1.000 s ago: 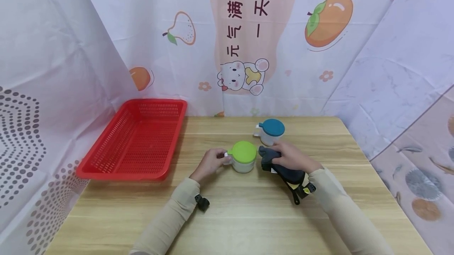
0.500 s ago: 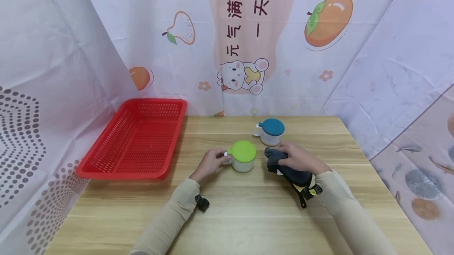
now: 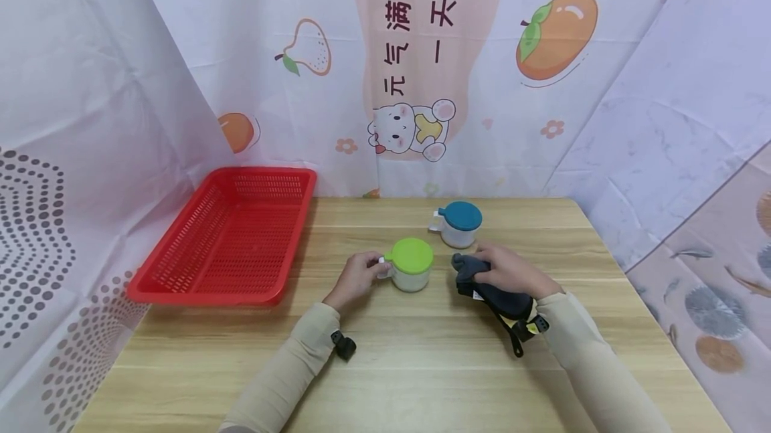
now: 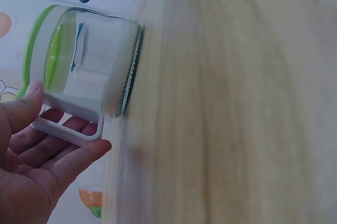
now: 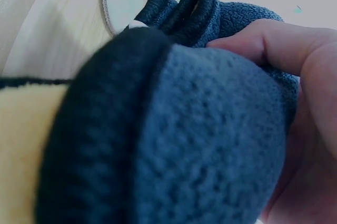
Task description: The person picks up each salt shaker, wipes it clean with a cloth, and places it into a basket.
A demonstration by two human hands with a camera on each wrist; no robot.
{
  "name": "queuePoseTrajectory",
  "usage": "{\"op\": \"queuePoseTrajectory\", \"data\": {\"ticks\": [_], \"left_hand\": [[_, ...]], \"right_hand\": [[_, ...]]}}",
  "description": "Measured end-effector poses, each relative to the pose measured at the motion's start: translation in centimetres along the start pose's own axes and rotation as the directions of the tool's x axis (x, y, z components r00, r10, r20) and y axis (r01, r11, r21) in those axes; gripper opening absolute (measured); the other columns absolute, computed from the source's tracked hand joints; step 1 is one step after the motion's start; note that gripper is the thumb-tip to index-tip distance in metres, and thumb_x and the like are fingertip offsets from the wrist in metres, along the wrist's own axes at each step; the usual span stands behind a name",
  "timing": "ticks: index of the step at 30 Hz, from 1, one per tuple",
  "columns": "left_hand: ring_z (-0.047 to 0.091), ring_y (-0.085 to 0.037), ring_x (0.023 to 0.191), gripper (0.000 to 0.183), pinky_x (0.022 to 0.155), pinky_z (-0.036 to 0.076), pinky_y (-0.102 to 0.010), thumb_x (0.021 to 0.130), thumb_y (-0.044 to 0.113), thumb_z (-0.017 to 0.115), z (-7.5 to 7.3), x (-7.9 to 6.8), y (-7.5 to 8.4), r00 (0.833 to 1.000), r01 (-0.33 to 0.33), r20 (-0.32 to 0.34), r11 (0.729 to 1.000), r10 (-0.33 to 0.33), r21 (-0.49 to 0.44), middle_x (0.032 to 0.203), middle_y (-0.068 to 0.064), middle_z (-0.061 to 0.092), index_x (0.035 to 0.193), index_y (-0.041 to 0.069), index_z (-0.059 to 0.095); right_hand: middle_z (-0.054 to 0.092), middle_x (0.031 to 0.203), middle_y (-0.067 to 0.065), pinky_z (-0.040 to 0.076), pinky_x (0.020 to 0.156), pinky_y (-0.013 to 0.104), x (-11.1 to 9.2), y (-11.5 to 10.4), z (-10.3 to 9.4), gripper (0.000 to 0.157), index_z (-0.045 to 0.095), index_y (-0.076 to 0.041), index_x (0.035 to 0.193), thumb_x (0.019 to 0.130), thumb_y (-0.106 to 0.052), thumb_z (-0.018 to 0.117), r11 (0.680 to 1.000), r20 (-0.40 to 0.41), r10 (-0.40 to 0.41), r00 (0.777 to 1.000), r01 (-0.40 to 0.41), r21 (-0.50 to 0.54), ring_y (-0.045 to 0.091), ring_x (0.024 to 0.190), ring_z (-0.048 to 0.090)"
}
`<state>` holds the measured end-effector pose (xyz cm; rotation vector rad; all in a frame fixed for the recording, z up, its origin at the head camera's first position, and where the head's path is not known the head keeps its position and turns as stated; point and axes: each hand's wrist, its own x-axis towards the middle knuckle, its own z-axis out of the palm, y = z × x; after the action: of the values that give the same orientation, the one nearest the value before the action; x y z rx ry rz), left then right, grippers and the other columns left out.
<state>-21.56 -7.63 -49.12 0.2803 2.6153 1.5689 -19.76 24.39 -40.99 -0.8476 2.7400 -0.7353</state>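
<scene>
A clear glass seasoning jar (image 3: 412,280) with a green lid and a white handle stands upright mid-table. My left hand (image 3: 355,278) holds it by the handle; in the left wrist view the thumb lies at the top of the handle (image 4: 68,132) with fingers behind it. To the jar's right, my right hand (image 3: 508,270) grips a bunched dark blue-grey cleaning cloth (image 3: 472,271), apart from the glass. In the right wrist view the cloth (image 5: 210,134) fills much of the picture, showing fleecy fabric, black edging and a yellow underside. Its loop hangs toward the table's front.
A second jar (image 3: 460,224) with a blue lid stands behind, near the table's back edge, its handle pointing left. At the left sits a red plastic basket (image 3: 295,245). A printed curtain (image 3: 337,105) hangs behind the wooden table (image 3: 409,379).
My right hand has drawn the cloth rightward and slightly toward me, away from the green-lidded jar, then nearly stopped. The left hand keeps its hold on the handle.
</scene>
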Motion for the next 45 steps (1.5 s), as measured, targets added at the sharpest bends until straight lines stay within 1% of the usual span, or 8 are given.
{"op": "queuePoseTrajectory", "data": {"ticks": [8, 16, 19, 24, 27, 32, 35, 45], "left_hand": [[0.059, -0.012, 0.085, 0.019, 0.074, 0.05, -0.025, 0.092, 0.023, 0.067, -0.3, 0.0, 0.5, 0.998, 0.04, -0.044, 0.999, -0.041, -0.028, 0.097, -0.006, 0.071, 0.099, 0.006, 0.073], [0.06, -0.013, 0.083, 0.02, 0.07, 0.049, -0.023, 0.092, 0.021, 0.067, -1.4, 0.0, 2.2, 0.99, 0.092, -0.103, 0.995, -0.094, -0.029, 0.098, -0.01, 0.072, 0.099, 0.003, 0.073], [0.06, -0.013, 0.081, 0.019, 0.067, 0.049, -0.022, 0.092, 0.019, 0.068, -1.8, 0.2, 2.5, 0.989, 0.085, -0.121, 0.996, -0.087, -0.029, 0.096, -0.012, 0.072, 0.098, 0.002, 0.073], [0.059, -0.012, 0.078, 0.018, 0.064, 0.049, -0.021, 0.09, 0.018, 0.069, -2.4, 0.2, 3.0, 0.99, 0.071, -0.124, 0.997, -0.071, -0.007, 0.093, -0.012, 0.072, 0.096, 0.001, 0.073], [0.059, -0.012, 0.079, 0.019, 0.064, 0.049, -0.021, 0.09, 0.018, 0.07, -2.9, 0.1, 3.6, 0.988, 0.079, -0.13, 0.997, -0.08, -0.015, 0.093, -0.012, 0.072, 0.098, 0.001, 0.073], [0.062, -0.016, 0.088, 0.021, 0.072, 0.055, -0.025, 0.091, 0.017, 0.068, -3.9, 0.0, 4.7, 0.985, 0.094, -0.14, 0.995, -0.099, -0.036, 0.1, -0.013, 0.071, 0.105, 0.002, 0.073], [0.063, -0.018, 0.091, 0.021, 0.077, 0.057, -0.029, 0.093, 0.016, 0.066, -4.5, 0.0, 5.2, 0.987, 0.099, -0.124, 0.994, -0.105, -0.053, 0.104, -0.014, 0.07, 0.107, 0.001, 0.072], [0.063, -0.023, 0.096, 0.024, 0.083, 0.057, -0.033, 0.093, 0.021, 0.066, -6.7, -0.3, 6.7, 0.985, 0.12, -0.125, 0.993, -0.122, -0.025, 0.108, -0.015, 0.069, 0.107, 0.002, 0.07]], "right_hand": [[0.057, 0.087, -0.002, 0.039, 0.066, 0.025, 0.0, 0.4, 0.1, 0.005, 0.07, -0.014, 0.09, 0.087, -0.011, 0.067, 1.0, 0.004, -0.01, 1.0, 0.01, -0.004, 0.012, 0.073, 0.047], [0.057, 0.087, -0.002, 0.038, 0.066, 0.024, -0.1, 0.6, 0.1, 0.005, 0.07, -0.014, 0.09, 0.088, -0.011, 0.066, 1.0, 0.01, -0.02, 1.0, 0.02, 0.002, 0.011, 0.073, 0.047], [0.056, 0.086, -0.002, 0.038, 0.066, 0.025, -0.1, 0.6, 0.1, 0.004, 0.069, -0.014, 0.09, 0.088, -0.012, 0.067, 1.0, 0.007, -0.021, 1.0, 0.021, -0.002, 0.012, 0.073, 0.046], [0.056, 0.086, -0.002, 0.036, 0.065, 0.024, -0.3, 0.6, 0.3, 0.007, 0.071, -0.013, 0.093, 0.087, -0.013, 0.069, 0.999, -0.003, -0.018, 1.0, 0.018, -0.028, 0.011, 0.073, 0.045], [0.055, 0.086, -0.002, 0.036, 0.064, 0.023, -0.4, 0.7, 0.4, 0.01, 0.072, -0.014, 0.096, 0.086, -0.012, 0.069, 0.999, -0.003, -0.01, 1.0, 0.01, -0.032, 0.011, 0.072, 0.045], [0.055, 0.085, -0.002, 0.037, 0.066, 0.024, -0.3, 0.9, 0.4, 0.006, 0.07, -0.016, 0.091, 0.087, -0.013, 0.067, 1.0, 0.006, -0.009, 1.0, 0.009, -0.013, 0.011, 0.072, 0.046], [0.056, 0.085, -0.002, 0.037, 0.066, 0.025, -0.3, 0.9, 0.4, 0.004, 0.07, -0.016, 0.09, 0.087, -0.014, 0.067, 1.0, 0.012, -0.002, 1.0, 0.002, -0.003, 0.011, 0.071, 0.046], [0.056, 0.084, -0.003, 0.037, 0.064, 0.024, -0.3, 1.0, 0.4, 0.007, 0.069, -0.018, 0.09, 0.086, -0.013, 0.067, 1.0, -0.001, 0.002, 1.0, -0.002, -0.006, 0.011, 0.071, 0.046]]}}
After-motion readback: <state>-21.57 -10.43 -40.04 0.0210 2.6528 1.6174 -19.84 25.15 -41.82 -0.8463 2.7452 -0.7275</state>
